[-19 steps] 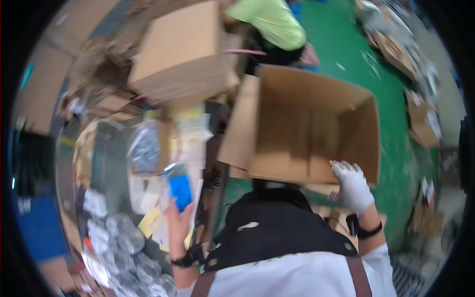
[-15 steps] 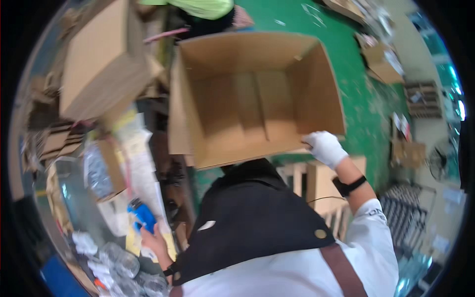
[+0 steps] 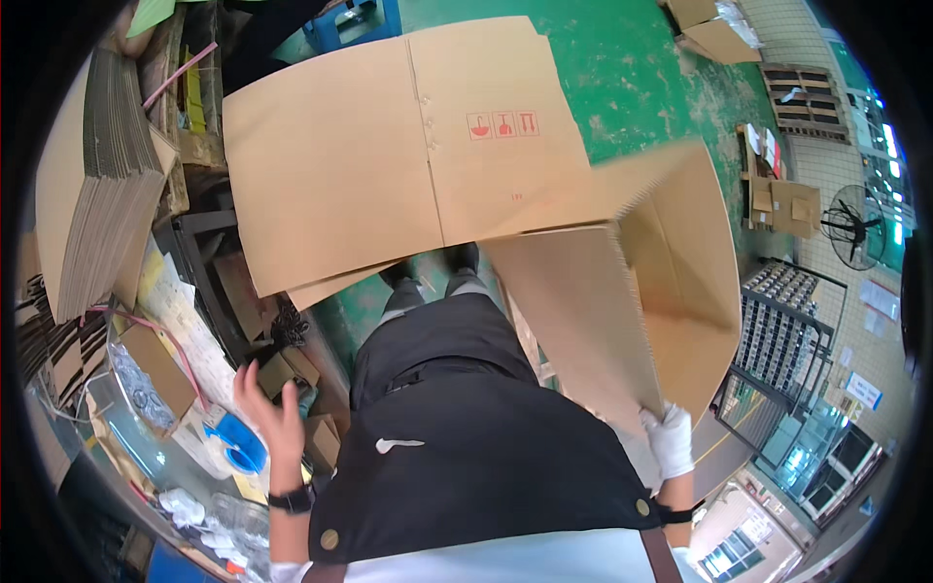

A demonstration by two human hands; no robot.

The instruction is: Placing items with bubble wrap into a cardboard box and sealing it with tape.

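Note:
A large brown cardboard box (image 3: 330, 155) is tilted in front of me, its open mouth turned to the right. A broad outer face with a seam and red printed symbols shows at the left. My right hand (image 3: 669, 439), in a white glove, grips the edge of a box flap (image 3: 583, 311) near my right side. My left hand (image 3: 272, 418) is bare and raised over the bench edge, fingers spread, holding nothing. Just beside it lies a blue plastic tool (image 3: 236, 444), perhaps a tape dispenser, on the bench.
Stacked flat cartons (image 3: 102, 185) stand at the left. Clear plastic packaging (image 3: 233, 515) and papers (image 3: 175, 311) lie on the bench. A blue stool (image 3: 355, 27) stands beyond the box. To the right are a floor fan (image 3: 855, 225) and a loaded rack (image 3: 785, 325).
The box has swung from mouth toward me to mouth facing right. My right hand moved down and nearer with its edge. My left hand came up, away from the blue tool.

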